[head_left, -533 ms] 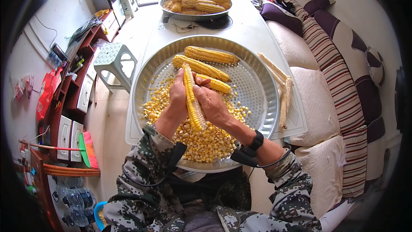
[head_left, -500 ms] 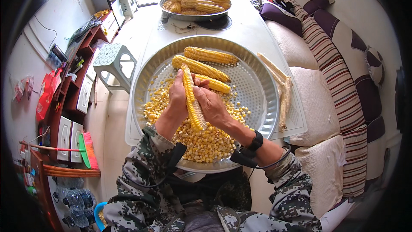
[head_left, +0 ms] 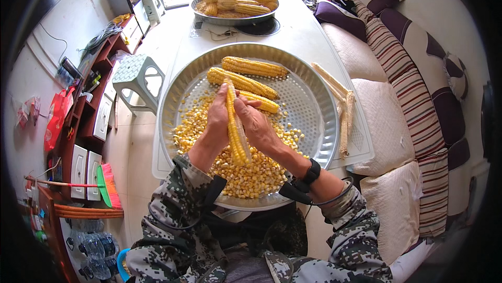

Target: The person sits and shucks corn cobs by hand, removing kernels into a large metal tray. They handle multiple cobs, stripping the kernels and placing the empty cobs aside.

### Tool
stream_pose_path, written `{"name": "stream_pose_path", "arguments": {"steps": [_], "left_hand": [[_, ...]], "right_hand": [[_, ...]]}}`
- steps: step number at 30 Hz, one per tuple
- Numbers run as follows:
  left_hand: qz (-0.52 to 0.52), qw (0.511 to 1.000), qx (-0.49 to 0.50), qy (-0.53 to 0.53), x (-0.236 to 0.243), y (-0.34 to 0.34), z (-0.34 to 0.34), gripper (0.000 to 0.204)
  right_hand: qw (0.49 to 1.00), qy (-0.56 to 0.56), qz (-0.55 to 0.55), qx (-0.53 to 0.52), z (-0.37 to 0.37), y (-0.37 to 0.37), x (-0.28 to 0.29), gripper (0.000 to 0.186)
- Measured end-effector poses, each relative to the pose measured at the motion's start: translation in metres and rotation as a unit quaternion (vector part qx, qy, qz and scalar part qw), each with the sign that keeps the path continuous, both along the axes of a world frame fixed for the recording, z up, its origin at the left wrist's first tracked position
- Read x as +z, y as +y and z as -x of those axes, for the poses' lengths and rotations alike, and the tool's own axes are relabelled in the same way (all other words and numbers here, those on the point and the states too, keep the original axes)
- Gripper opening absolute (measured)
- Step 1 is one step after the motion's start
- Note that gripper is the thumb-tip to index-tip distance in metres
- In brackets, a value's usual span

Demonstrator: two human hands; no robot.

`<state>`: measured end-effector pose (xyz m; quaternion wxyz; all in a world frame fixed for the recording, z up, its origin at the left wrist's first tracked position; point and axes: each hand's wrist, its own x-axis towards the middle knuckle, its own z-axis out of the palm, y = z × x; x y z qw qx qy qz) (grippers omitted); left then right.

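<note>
My left hand and my right hand are closed around a yellow corn cob, upright in the picture, with a pale stripped strip along its right side. My right thumb presses on it; some fingers are hidden behind it. Below them is a large round metal pan with a perforated-looking bottom. Three whole cobs lie in its back half: a top one, a middle one and a lower one, partly behind my hands. A pile of loose kernels covers the pan's near part.
Several bare cobs lie right of the pan on the white table. A second pan heaped with cobs stands behind. A plastic stool, shelving and a broom are left; a cushioned sofa runs along the right.
Both hands and the held cob have shifted slightly, with the cob's lower end a little lower and blurred. The whole view has moved slightly.
</note>
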<state>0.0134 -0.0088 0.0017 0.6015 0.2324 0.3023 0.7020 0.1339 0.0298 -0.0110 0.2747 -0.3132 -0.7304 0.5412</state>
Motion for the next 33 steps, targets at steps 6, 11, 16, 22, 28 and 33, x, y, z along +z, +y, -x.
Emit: {"name": "stream_pose_path", "arguments": {"steps": [6, 11, 16, 22, 28, 33], "left_hand": [[0.002, 0.998, -0.06, 0.018, -0.003, 0.001, -0.002, 0.058], [-0.039, 0.995, -0.088, 0.001, -0.002, 0.002, -0.001, 0.052], [-0.05, 0.996, -0.05, -0.056, 0.003, 0.0, -0.004, 0.049], [-0.032, 0.991, -0.131, 0.016, 0.0, -0.001, -0.001, 0.058], [-0.027, 0.997, -0.069, -0.037, -0.004, 0.001, -0.004, 0.055], [-0.046, 0.996, -0.076, 0.003, 0.001, -0.002, -0.002, 0.059]], "right_hand": [[0.999, 0.013, -0.033, -0.011, -0.002, -0.002, -0.002, 0.06], [0.985, 0.154, -0.026, -0.07, 0.008, 0.001, -0.02, 0.05], [0.99, 0.09, -0.019, -0.104, 0.005, -0.002, -0.012, 0.049], [0.994, 0.09, 0.062, -0.029, 0.002, 0.015, -0.015, 0.054], [0.992, 0.074, -0.084, -0.05, 0.002, 0.0, -0.003, 0.052], [0.99, 0.116, 0.072, -0.034, 0.003, 0.003, -0.001, 0.053]]}}
